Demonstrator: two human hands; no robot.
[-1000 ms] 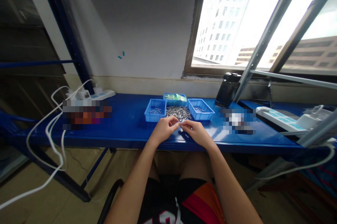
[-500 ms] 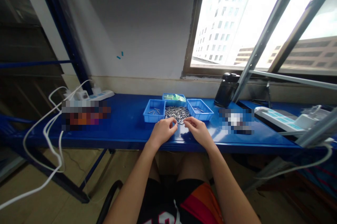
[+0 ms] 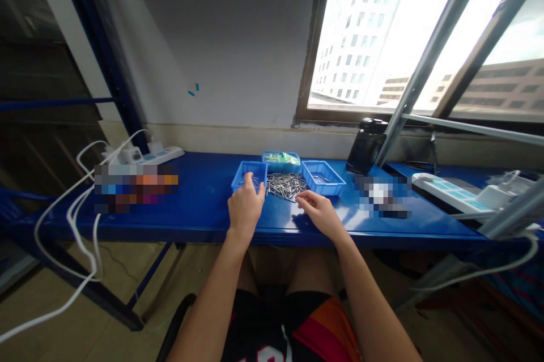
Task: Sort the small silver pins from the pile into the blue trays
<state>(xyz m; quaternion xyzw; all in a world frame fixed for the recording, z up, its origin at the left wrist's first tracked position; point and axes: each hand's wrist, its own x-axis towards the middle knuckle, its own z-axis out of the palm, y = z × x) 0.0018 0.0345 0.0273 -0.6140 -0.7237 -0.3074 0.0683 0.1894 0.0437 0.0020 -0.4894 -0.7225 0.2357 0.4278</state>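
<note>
A heap of thin silver metal pieces (image 3: 285, 184), like screws or nails, lies on the blue table between the bins. My left hand (image 3: 245, 207) is over the near edge of the left blue bin (image 3: 236, 185), its index finger stretched forward and thumb apart. I see nothing held in it. A few of the same pieces show inside that bin, partly behind my fingers. At the near right edge of the heap, my right hand (image 3: 318, 210) has thumb and fingertips pinched together; what is between them is too small to make out. The right blue bin (image 3: 329, 187) holds a few pieces.
Behind the heap stands a third blue bin (image 3: 280, 167) with green plastic packaging in it. A black bottle (image 3: 366, 147) stands toward the window. White power strips (image 3: 450, 195) with cables lie at both sides. Blurred items rest at left and right on the table (image 3: 204, 209).
My left hand has moved from the heap leftward and forward to the left bin, and its fingers have spread from a pinch. My right hand stays at the heap's edge.
</note>
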